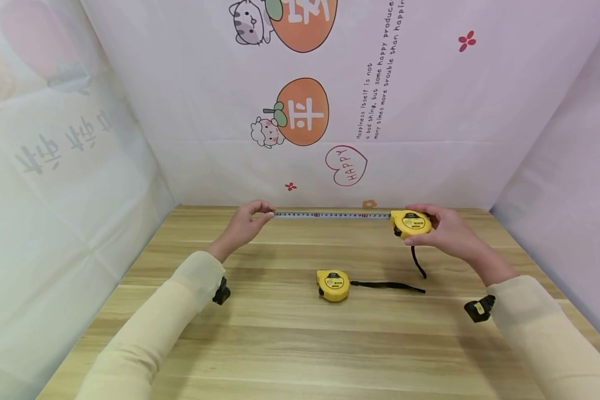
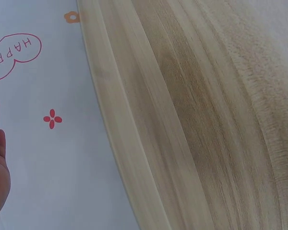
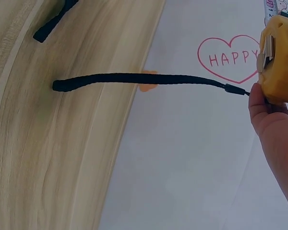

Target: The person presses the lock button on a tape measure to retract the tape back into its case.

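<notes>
In the head view, my right hand (image 1: pixel 452 236) grips a yellow tape measure (image 1: pixel 411 223) by its case, near the table's far edge. Its blade (image 1: pixel 340 215), marked with numbers, is drawn out straight to the left. My left hand (image 1: pixel 245 226) pinches the blade's free end between thumb and fingers. A black wrist strap (image 3: pixel 144 78) hangs from the held case, seen in the right wrist view with the case's metal clip. A second yellow tape measure (image 1: pixel 334 286) lies on the table between my forearms, its strap (image 1: pixel 390 285) stretched to the right.
The wooden table (image 1: pixel 290 355) meets a printed white cloth wall (image 1: pixel 220 166) at the back. More cloth (image 1: pixel 55 222) hangs on the left, and another sheet (image 1: pixel 570 166) on the right. Black wrist-worn devices (image 1: pixel 480 309) show at both sleeves.
</notes>
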`<move>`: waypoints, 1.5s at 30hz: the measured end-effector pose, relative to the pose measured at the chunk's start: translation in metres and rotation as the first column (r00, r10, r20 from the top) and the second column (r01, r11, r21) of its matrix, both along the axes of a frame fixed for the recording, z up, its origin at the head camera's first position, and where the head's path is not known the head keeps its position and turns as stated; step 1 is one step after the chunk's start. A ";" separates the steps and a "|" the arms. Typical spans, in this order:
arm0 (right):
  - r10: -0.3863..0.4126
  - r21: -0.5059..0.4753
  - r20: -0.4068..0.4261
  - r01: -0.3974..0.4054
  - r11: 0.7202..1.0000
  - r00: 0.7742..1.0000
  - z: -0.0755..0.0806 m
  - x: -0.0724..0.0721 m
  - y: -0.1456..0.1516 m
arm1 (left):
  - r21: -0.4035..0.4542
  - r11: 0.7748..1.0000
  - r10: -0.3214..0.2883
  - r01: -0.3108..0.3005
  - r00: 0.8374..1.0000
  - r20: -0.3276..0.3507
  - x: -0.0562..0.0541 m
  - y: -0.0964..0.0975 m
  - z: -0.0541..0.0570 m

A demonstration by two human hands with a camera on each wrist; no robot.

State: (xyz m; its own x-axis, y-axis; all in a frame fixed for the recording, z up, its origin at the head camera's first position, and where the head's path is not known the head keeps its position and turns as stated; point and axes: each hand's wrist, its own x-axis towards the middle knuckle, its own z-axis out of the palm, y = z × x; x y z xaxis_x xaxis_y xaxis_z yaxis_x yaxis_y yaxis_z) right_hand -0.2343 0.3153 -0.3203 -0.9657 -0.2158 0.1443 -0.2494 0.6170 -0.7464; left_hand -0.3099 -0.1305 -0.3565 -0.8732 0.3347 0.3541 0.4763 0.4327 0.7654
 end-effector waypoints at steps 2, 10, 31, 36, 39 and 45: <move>0.005 -0.001 -0.004 -0.005 1.000 1.000 0.000 0.000 -0.001 | 0.001 1.000 0.003 -0.003 1.000 0.001 0.000 0.000 0.000; 0.033 -0.004 0.000 -0.033 0.999 0.999 0.000 -0.001 -0.005 | 0.016 1.000 -0.010 0.010 1.000 0.002 -0.001 0.006 -0.001; 0.042 -0.006 0.012 -0.042 0.999 0.999 -0.001 -0.009 -0.021 | 0.006 0.999 -0.040 0.041 0.998 -0.042 -0.001 0.028 0.002; 0.039 0.000 0.020 -0.039 0.999 0.999 0.000 -0.010 -0.024 | -0.002 0.999 -0.041 0.041 0.998 -0.049 -0.001 0.031 0.002; 0.033 0.010 0.021 -0.033 0.999 0.999 0.001 -0.010 -0.026 | -0.003 0.999 -0.045 0.045 0.998 -0.050 -0.001 0.033 0.003; 0.041 -0.002 0.021 -0.041 0.999 0.999 0.002 -0.011 -0.033 | 0.006 0.998 -0.056 0.056 0.997 -0.050 0.000 0.038 0.003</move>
